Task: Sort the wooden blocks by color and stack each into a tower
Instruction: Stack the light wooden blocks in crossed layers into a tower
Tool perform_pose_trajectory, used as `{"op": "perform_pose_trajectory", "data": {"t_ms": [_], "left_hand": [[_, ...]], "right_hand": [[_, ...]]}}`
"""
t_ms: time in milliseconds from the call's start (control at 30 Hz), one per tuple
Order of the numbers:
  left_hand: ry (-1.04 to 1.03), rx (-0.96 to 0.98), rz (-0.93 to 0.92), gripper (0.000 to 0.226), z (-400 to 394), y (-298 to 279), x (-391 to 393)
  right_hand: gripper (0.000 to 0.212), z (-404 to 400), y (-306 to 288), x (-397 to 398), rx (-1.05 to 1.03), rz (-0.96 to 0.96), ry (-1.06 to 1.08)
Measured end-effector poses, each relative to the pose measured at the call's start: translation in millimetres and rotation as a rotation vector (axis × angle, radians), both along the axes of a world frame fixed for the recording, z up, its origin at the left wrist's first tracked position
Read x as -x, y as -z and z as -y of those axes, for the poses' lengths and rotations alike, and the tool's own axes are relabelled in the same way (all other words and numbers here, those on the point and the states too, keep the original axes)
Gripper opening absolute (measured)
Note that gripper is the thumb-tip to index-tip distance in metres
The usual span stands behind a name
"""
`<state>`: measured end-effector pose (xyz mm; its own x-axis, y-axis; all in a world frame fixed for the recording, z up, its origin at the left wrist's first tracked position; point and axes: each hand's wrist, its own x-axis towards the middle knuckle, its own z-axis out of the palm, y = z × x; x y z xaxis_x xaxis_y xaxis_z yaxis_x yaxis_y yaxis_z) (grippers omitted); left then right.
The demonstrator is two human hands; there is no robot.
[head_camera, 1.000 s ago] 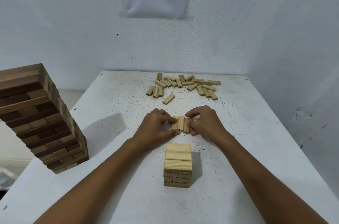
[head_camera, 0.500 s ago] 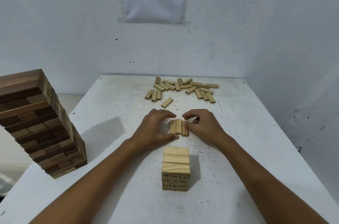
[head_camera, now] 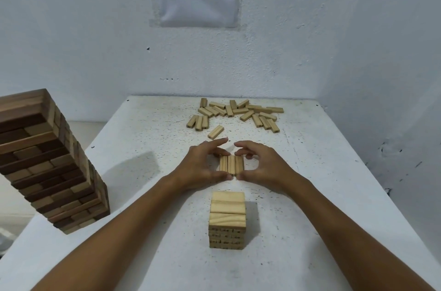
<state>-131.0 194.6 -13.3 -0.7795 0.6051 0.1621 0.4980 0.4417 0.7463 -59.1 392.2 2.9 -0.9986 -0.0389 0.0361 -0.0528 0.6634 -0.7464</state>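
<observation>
Squaring up three pale blocks (head_camera: pixel 231 165) on the bench (head_camera: pixel 143 255), both hands (head_camera: pixel 230 166) now loosened to fingertip pinches, next layer for the short tower (head_camera: pixel 227 219) looks ready

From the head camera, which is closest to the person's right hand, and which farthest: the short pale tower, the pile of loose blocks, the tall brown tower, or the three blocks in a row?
Measured from the right hand:
1. Three blocks in a row, touching its fingertips, between both hands.
2. Short pale tower, just in front of the person.
3. Pile of loose blocks, at the table's far edge.
4. Tall brown tower, far left.
</observation>
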Motion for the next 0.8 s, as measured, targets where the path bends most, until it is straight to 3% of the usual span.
{"op": "perform_pose_trajectory", "data": {"t_ms": [367, 800], "left_hand": [[0.003, 0.023, 0.028, 0.101, -1, -5, 0], [0.031, 0.116, 0.02, 0.088, -3, -18, 2]], "right_hand": [[0.075, 2, 4, 3, 0.074, -0.007, 0.024], [0.069, 6, -7, -1, 0.102, -0.019, 0.015]]}}
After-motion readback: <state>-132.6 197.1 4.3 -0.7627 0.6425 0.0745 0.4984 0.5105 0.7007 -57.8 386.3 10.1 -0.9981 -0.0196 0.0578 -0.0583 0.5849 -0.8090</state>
